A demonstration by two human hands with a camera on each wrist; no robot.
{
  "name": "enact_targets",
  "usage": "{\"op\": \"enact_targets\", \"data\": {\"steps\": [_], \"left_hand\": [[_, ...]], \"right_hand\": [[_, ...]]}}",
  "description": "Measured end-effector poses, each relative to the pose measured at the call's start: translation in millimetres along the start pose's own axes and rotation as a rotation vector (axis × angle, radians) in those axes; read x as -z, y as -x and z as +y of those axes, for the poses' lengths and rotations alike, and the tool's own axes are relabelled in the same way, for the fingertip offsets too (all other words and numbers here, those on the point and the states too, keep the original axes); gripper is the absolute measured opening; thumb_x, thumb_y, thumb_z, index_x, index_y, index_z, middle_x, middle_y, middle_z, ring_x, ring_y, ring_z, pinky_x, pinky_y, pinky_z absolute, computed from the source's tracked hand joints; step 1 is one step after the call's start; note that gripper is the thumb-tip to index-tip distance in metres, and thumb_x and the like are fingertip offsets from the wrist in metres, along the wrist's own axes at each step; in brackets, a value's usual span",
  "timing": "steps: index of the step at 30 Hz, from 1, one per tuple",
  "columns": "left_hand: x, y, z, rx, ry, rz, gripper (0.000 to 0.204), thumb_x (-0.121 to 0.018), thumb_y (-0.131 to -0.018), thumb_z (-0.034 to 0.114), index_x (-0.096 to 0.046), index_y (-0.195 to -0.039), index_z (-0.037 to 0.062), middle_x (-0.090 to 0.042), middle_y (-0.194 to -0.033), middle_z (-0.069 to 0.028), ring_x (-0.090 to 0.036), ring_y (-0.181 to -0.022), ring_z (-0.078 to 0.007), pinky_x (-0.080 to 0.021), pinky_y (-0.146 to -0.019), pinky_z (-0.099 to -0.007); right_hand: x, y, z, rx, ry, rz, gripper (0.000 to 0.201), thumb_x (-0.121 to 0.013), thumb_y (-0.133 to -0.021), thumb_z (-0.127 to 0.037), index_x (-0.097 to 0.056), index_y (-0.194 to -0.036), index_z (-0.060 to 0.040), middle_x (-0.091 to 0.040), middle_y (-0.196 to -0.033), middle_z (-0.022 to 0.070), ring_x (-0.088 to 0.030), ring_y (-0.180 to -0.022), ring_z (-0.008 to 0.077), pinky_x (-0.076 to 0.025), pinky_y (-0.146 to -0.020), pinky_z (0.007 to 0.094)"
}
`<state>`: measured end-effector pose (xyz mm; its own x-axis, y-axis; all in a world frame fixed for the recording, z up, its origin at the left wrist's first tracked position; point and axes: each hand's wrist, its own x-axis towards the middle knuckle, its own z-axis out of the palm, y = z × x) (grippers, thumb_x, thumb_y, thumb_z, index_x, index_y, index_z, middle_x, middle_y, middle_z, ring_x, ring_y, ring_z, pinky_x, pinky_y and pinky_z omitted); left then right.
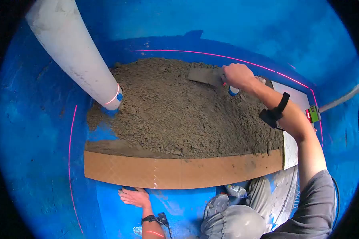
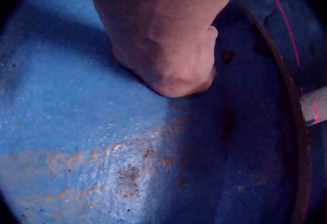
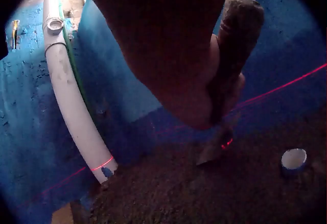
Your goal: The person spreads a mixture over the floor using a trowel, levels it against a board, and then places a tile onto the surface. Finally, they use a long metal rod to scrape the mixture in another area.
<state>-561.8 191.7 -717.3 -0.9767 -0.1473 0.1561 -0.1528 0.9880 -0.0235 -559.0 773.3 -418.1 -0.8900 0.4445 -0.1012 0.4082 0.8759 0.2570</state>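
In the head view my right hand grips a trowel whose blade lies on the grey-brown mortar near the back wall. The right wrist view shows that hand round the trowel's handle, with the blade at the mortar. A short white pipe end stands just beside it. My left hand rests on the blue floor by the front of a brown board, fingers spread. From the left wrist, its fingers are mostly hidden behind the hand.
A thick white pipe rises at the back left, its foot at the mortar. Blue walls with pink laser lines surround the area. A green laser device is at the right, near a white panel. My knee and shoes are in front of the board.
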Motion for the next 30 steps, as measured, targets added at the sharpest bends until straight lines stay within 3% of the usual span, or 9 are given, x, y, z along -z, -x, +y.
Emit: {"op": "enact_targets", "data": {"steps": [7,10,12,14,16,25,27,28,30], "left_hand": [[-2,-1,-1,0.036,0.024,-0.017,0.07,-0.057,-0.098,0.051,-0.048,-0.141,-0.0036,-0.042,-0.154,-0.0263,-0.042,-0.135,-0.0421,-0.032,-0.112,-0.0511],[-5,-2,-2,0.042,0.018,-0.046,0.072,-0.058,-0.098,0.053,-0.048,-0.142,-0.0035,-0.042,-0.154,-0.0263,-0.042,-0.136,-0.0423,-0.032,-0.112,-0.0516],[-4,-2,-3,0.051,0.013,-0.077,0.073,-0.058,-0.098,0.053,-0.048,-0.142,-0.0035,-0.042,-0.155,-0.0263,-0.041,-0.136,-0.0425,-0.032,-0.112,-0.052],[-3,-2,-2,0.038,0.008,-0.063,0.074,-0.057,-0.098,0.055,-0.048,-0.142,-0.0031,-0.041,-0.155,-0.0261,-0.04,-0.138,-0.0424,-0.031,-0.113,-0.0526],[-6,-2,-2,0.045,0.013,-0.051,0.075,-0.055,-0.098,0.057,-0.047,-0.143,-0.003,-0.04,-0.156,-0.0257,-0.039,-0.14,-0.0424,-0.03,-0.114,-0.0528],[5,-4,2,0.034,0.065,-0.066,0.075,-0.055,-0.098,0.056,-0.045,-0.144,-0.0028,-0.04,-0.157,-0.0241,-0.034,-0.146,-0.0423,-0.026,-0.118,-0.0543],[7,-4,3,0.045,0.051,-0.058,0.074,-0.056,-0.098,0.054,-0.046,-0.144,-0.0025,-0.04,-0.157,-0.024,-0.035,-0.145,-0.042,-0.027,-0.118,-0.0537],[9,-4,5,0.046,0.058,-0.059,0.074,-0.056,-0.098,0.054,-0.046,-0.144,-0.0025,-0.04,-0.157,-0.024,-0.035,-0.145,-0.042,-0.027,-0.118,-0.0537],[15,-6,7,0.069,0.031,-0.097,0.071,-0.059,-0.097,0.051,-0.047,-0.143,-0.0017,-0.041,-0.157,-0.0237,-0.038,-0.142,-0.0415,-0.029,-0.117,-0.0528]], "right_hand": [[-44,17,-18,0.048,-0.23,-0.144,0.047,-0.068,-0.092,-0.041,-0.071,-0.096,0.0065,-0.073,-0.096,0.0285,-0.072,-0.095,0.0467,-0.06,-0.082,0.0544],[-40,22,-40,0.197,-0.284,-0.35,0.041,-0.068,-0.091,-0.04,-0.069,-0.097,0.0005,-0.073,-0.092,0.0265,-0.071,-0.093,0.0448,-0.057,-0.078,0.0569],[-25,4,-57,0.166,-0.143,-0.26,0.048,-0.07,-0.092,-0.044,-0.072,-0.095,0.0042,-0.073,-0.101,0.0282,-0.072,-0.097,0.0459,-0.059,-0.086,0.0543],[-42,-41,-69,0.107,-0.214,0.006,0.047,-0.071,-0.091,-0.043,-0.072,-0.096,0.0036,-0.074,-0.102,0.0274,-0.072,-0.099,0.0455,-0.059,-0.086,0.0538],[-60,-95,-84,-0.036,-0.389,0.056,0.045,-0.072,-0.09,-0.04,-0.072,-0.103,0.0035,-0.074,-0.108,0.0269,-0.071,-0.103,0.0451,-0.059,-0.089,0.0533],[-63,-145,-102,-0.17,-0.49,-0.019,0.044,-0.076,-0.084,-0.032,-0.072,-0.105,0.0065,-0.073,-0.112,0.0273,-0.07,-0.109,0.0437,-0.058,-0.09,0.0494],[-56,-139,-86,-0.103,-0.673,-0.029,0.042,-0.077,-0.086,-0.03,-0.071,-0.1,0.009,-0.074,-0.098,0.0257,-0.074,-0.093,0.0392,-0.057,-0.079,0.0483],[-46,-125,-80,-0.087,-0.837,-0.063,0.034,-0.077,-0.089,-0.028,-0.072,-0.093,0.0049,-0.07,-0.079,0.015,-0.067,-0.071,0.0248,-0.052,-0.064,0.043],[-26,-91,-73,-0.097,-1.019,-0.12,0.029,-0.076,-0.09,-0.027,-0.073,-0.092,0.0023,-0.067,-0.074,0.01,-0.061,-0.067,0.0185,-0.049,-0.061,0.0389]]}}
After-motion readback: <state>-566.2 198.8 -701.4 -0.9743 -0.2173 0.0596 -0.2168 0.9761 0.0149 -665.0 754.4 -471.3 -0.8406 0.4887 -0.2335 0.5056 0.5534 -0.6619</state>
